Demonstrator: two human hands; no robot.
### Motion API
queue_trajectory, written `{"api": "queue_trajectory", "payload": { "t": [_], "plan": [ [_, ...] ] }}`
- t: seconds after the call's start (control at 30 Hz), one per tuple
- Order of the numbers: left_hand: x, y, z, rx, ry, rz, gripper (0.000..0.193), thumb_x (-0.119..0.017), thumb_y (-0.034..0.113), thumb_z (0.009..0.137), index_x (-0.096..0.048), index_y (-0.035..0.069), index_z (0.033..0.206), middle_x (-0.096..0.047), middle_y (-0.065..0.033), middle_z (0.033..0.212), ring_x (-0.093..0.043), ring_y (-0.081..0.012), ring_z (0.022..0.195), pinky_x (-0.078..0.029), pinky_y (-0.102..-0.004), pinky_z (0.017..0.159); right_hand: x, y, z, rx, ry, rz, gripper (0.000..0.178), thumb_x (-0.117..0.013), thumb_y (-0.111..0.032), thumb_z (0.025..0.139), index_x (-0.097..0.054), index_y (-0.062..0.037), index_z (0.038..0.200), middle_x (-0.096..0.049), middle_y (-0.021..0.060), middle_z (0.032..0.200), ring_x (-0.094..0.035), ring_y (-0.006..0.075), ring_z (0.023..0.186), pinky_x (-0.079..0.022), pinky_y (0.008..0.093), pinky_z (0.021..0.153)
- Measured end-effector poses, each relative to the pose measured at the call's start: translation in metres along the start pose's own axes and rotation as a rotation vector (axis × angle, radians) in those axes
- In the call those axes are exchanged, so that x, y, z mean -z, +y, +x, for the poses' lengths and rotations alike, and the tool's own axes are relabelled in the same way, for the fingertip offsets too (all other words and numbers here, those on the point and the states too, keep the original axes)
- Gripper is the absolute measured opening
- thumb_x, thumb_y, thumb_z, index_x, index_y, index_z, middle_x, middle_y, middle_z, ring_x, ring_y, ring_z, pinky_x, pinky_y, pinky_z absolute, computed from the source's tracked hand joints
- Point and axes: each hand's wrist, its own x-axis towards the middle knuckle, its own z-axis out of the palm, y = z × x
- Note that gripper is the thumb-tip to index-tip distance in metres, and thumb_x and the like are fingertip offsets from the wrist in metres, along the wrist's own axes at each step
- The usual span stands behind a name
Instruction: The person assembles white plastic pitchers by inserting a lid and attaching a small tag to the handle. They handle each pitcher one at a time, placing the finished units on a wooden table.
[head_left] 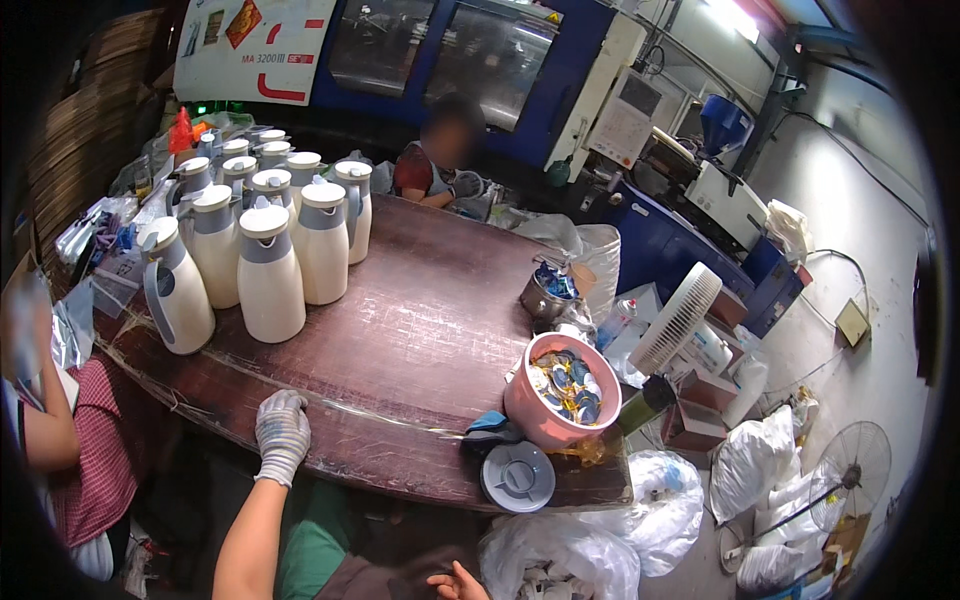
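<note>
My left hand (pixel 283 430), in a whitish knit glove, rests at the near edge of the dark red table (pixel 400 310). Its fingers look curled in, and I see nothing in them. Bare and cut off by the lower edge of the view, my right hand (pixel 460 582) is below the table's edge with its fingers apart, holding nothing visible. Several cream jugs (pixel 271 290) with grey handles and collars and white lids stand upright in a cluster on the left of the table. A round grey plastic part (pixel 517 478) lies at the near right corner.
A pink tub (pixel 560 420) of round parts stands at the table's right end, with a metal pot (pixel 548 300) behind it. A person (pixel 430 170) sits at the far side, another (pixel 60 430) at the left. White bags (pixel 565 560), fans (pixel 680 320) and boxes crowd the right.
</note>
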Motion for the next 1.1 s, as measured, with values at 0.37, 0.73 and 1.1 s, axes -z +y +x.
{"api": "queue_trajectory", "payload": {
  "t": [0.37,0.73,1.1],
  "plan": [
    [0.001,0.004,-0.001,0.001,0.009,-0.008,0.015,-0.06,0.007,0.074,-0.064,0.009,0.088,-0.064,-0.0116,0.101,-0.058,-0.0312,0.103,-0.044,-0.0424,0.094,-0.006,0.001,0.005,-0.081,0.184,-0.051,0.053,-0.039,-0.057,0.099,-0.067,-0.0122,0.098,-0.03,-0.0062,0.05,-0.025,0.0098,0.04,-0.022,0.025,0.04],
    [0.006,0.005,0.003,-0.003,0.011,-0.043,0.013,-0.061,0.01,0.074,-0.062,0.01,0.087,-0.064,-0.0104,0.099,-0.058,-0.0292,0.105,-0.043,-0.0429,0.094,-0.032,-0.011,-0.028,-0.063,0.017,-0.127,0.033,-0.055,-0.044,0.095,-0.065,-0.013,0.097,-0.049,-0.0063,0.065,-0.039,0.0073,0.052,-0.029,0.0221,0.048],
    [0.006,0.002,0.001,0.022,-0.015,-0.023,0.019,-0.064,0.018,0.074,-0.063,0.01,0.091,-0.063,-0.0107,0.102,-0.057,-0.0289,0.107,-0.041,-0.043,0.098,-0.053,-0.084,-0.007,0.081,-0.082,-0.332,0.032,-0.057,-0.029,0.097,-0.06,-0.0021,0.113,-0.058,0.0007,0.082,-0.054,0.0093,0.067,-0.042,0.022,0.059]
  ]
}}
